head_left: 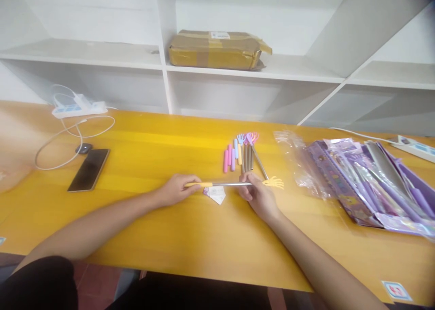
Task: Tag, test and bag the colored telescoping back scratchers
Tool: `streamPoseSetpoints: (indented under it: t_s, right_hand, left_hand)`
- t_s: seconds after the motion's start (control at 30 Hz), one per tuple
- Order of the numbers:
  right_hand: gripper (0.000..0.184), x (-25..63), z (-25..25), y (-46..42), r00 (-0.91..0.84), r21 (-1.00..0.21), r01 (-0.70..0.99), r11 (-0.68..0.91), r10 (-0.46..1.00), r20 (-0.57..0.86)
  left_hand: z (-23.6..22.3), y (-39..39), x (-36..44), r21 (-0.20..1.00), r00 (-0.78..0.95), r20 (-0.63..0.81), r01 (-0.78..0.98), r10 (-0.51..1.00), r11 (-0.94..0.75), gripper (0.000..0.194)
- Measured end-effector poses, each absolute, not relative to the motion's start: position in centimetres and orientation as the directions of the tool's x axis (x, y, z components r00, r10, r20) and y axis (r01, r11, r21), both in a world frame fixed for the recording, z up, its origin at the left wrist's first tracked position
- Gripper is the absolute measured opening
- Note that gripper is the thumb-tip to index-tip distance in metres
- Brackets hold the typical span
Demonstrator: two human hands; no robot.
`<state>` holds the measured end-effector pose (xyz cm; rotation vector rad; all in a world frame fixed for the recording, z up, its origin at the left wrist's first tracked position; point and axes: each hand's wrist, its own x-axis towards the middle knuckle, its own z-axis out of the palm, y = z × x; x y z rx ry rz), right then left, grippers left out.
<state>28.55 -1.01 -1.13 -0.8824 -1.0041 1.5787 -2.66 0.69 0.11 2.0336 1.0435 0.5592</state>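
Holds a back scratcher [231, 184] level over the tabletop [163, 242]; grips its yellow handle [204, 184] in the left hand [179, 189] and its metal rod [224, 184], near the hand-shaped head [276, 182], in the right hand [260, 197], with loose coloured handles [233, 159] just beyond.

Passage lies open between the phone [89, 170] and pink handles [226, 161]; the purple box [335, 178] blocks the right.

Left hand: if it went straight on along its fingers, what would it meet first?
Likely the right hand, which holds the same stick farther along. The paper slips come sooner in the picture, but seem to lie on the table, below that line; one view leaves the height gap unclear.
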Motion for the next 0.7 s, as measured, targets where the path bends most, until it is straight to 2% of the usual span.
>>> streamPoseSetpoints:
  t_s: [0.17, 0.43, 0.6, 0.7]
  right_hand:
    - [0.035, 28.3, -0.6, -1.4, -0.244, -0.922, -0.378, -0.085, 0.970, 0.011]
    - [0.044, 28.0, 0.2, -1.8, -0.286, -0.937, -0.328, -0.116, 0.958, -0.018]
    - [0.042, 28.3, 0.0, -1.1, -0.292, -0.935, -0.327, -0.137, 0.956, -0.038]
    - [0.047, 29.6, 0.2, 0.1, -0.181, -0.915, -0.394, -0.092, 0.983, -0.021]
  left_hand:
    - [-0.3, 0.8, -2.7, 0.751, 0.575, 0.082, 0.501, 0.814, -0.430, 0.043]
    - [-0.4, 0.8, -3.0, 0.699, 0.675, 0.131, 0.456, 0.726, -0.551, 0.042]
    - [-0.1, 0.8, -2.8, 0.793, 0.543, 0.123, 0.450, 0.831, -0.411, 0.042]
    - [-0.2, 1.1, -2.8, 0.862, 0.432, 0.120, 0.401, 0.894, -0.310, 0.045]
